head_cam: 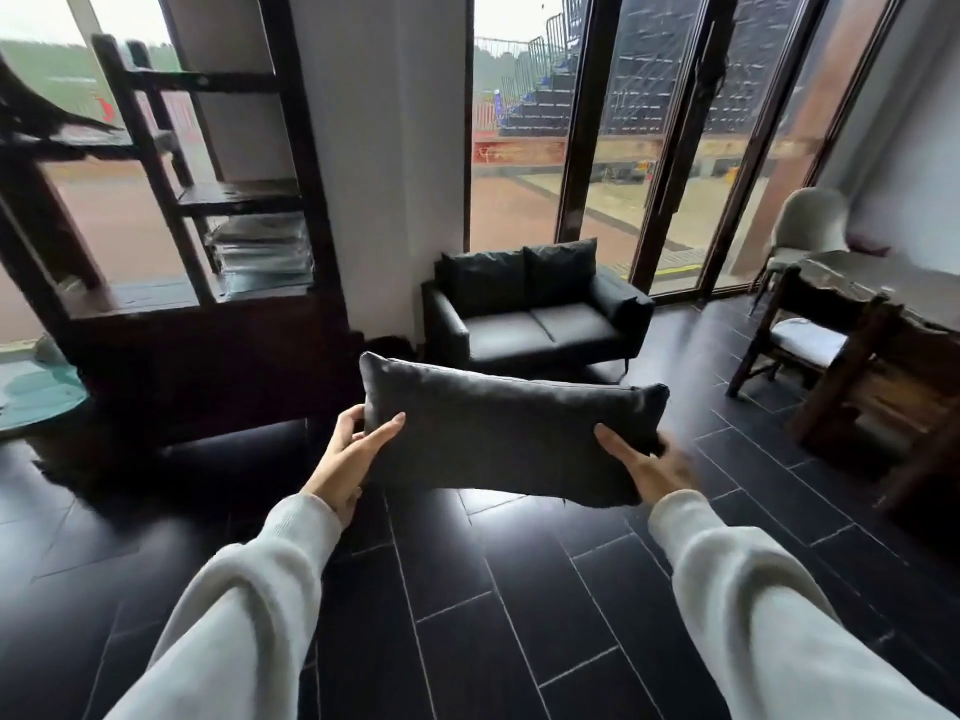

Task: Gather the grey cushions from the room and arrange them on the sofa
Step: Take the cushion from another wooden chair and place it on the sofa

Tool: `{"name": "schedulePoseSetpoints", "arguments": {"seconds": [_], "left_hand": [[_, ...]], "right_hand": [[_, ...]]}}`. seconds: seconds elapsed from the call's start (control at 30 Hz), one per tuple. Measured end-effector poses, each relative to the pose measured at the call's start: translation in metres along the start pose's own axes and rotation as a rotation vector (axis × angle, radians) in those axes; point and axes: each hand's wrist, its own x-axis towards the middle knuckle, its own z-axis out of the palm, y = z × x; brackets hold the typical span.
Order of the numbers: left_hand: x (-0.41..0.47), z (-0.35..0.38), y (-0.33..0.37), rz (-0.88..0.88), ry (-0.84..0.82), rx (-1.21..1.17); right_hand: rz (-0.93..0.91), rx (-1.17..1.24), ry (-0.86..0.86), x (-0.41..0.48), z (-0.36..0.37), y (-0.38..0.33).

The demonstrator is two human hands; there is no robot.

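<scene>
I hold a dark grey rectangular cushion [498, 433] out in front of me, above the floor. My left hand [350, 454] grips its left end, thumb on top. My right hand [644, 467] grips its lower right corner and is slightly blurred. Beyond the cushion, a dark two-seat sofa [540, 330] stands against the white pillar and the window. Two dark back cushions [524, 275] lean upright on the sofa; its seat is bare.
A dark wooden shelf unit [218, 241] with a stack of wrapped items stands at the left. A wooden table [883, 304], a wooden chair [800, 335] and a pale chair [808, 226] are at the right. Dark tiled floor [493, 589] lies between me and the sofa.
</scene>
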Motion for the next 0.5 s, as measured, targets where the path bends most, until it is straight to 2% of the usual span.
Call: {"name": "schedulePoseSetpoints", "arguments": {"seconds": [0.27, 0.5], "left_hand": [[0.156, 0.061, 0.054, 0.079, -0.073, -0.074], [0.309, 0.106, 0.109, 0.055, -0.154, -0.065]], "right_hand": [[0.017, 0.145, 0.149, 0.13, 0.021, -0.047], [0.071, 0.135, 0.236, 0.263, 0.053, -0.086]]}}
